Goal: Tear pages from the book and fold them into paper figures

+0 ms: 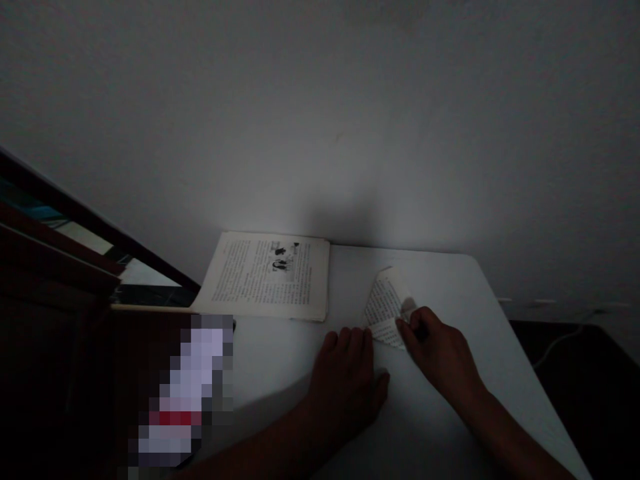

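Observation:
A folded sheet of printed paper (385, 303) lies on the white table, with slanted edges and a pointed far end. My right hand (443, 347) is closed in a pinch at the paper's right edge, thumb against index finger. Palm down on the table, my left hand (345, 373) rests with its fingers stretched forward and its thumb apart. The left index fingertip touches or nearly touches the paper's near left corner; I cannot tell which.
A stack of printed pages (250, 287) with a small illustration lies at the table's far left, by the wall (320, 133). A blurred-out bright object (185, 387) is at the table's left edge. A pale cable (555, 343) runs at the right.

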{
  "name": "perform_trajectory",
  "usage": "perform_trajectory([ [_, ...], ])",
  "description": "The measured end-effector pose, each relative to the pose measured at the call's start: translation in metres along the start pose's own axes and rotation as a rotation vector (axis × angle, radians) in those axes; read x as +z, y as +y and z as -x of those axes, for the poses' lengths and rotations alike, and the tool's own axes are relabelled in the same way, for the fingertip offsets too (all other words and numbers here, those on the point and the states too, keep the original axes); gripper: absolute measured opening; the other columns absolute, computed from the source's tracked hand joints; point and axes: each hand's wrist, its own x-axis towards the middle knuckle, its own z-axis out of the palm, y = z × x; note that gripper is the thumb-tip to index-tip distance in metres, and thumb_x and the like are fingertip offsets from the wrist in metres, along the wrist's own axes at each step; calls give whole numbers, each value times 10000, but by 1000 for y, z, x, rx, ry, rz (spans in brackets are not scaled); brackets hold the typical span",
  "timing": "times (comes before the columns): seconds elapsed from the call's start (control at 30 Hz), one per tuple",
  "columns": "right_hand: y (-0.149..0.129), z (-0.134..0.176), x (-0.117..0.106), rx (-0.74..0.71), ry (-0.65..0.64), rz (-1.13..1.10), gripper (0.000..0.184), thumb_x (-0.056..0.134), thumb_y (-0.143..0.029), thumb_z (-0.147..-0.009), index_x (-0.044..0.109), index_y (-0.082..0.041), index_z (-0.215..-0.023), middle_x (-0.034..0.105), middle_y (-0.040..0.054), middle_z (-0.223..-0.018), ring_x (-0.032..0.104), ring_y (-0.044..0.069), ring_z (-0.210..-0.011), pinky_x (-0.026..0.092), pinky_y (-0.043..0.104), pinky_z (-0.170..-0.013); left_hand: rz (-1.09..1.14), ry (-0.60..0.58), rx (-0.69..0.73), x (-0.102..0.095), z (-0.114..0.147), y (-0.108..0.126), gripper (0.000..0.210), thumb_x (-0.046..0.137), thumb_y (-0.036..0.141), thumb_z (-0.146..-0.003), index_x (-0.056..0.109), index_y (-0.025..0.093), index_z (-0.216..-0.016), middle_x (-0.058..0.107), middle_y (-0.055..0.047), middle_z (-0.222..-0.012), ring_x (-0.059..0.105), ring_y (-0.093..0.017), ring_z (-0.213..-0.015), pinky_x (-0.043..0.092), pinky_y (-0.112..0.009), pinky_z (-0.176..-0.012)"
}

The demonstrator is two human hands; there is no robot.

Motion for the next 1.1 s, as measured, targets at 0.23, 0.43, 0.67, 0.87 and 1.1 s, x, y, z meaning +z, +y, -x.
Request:
perform_trajectory([
  [0.23,0,-1,-1,-10,-5,-5,205,439,-394,-845,431,-231,-721,575,-16,-549,561,167,-456,358,245,-462,-50,50,53,10,3,-2,499,432,374,-846,446,69,-1240,531,-134,-1154,456,-294,-1036,359,-451,-894],
  [0.43,0,-1,-1,1,-19,-5,219,458,-411,-838,423,-231,-718,572,-23,-541,552,164,-447,356,241,-461,-52,58,69,13,4,-4,506,414,387,-859,427,88,-1267,539,-124,-1161,473,-287,-1019,367,-446,-875],
  [0.67,-2,-1,-3,-6,-28,-17,220,453,-409,-839,422,-230,-715,568,-20,-545,550,157,-448,354,234,-458,-65,85,101,18,7,-6,448,390,374,-877,420,197,-1288,522,-110,-1202,471,-294,-1057,353,-463,-874],
  [0.87,-1,-1,-2,-9,-43,11,203,454,-389,-845,416,-232,-721,561,-21,-554,560,168,-475,352,245,-473,-35,75,102,18,8,-7,440,356,382,-889,389,261,-1311,503,-104,-1225,453,-303,-1085,339,-474,-883],
  [1.1,-5,-1,-2,1,-56,19,310,524,-513,-775,400,-235,-718,570,-15,-597,571,177,-515,365,256,-484,33,14,60,13,6,-7,601,428,419,-831,357,76,-1319,495,-150,-1225,434,-307,-1071,329,-458,-908],
])
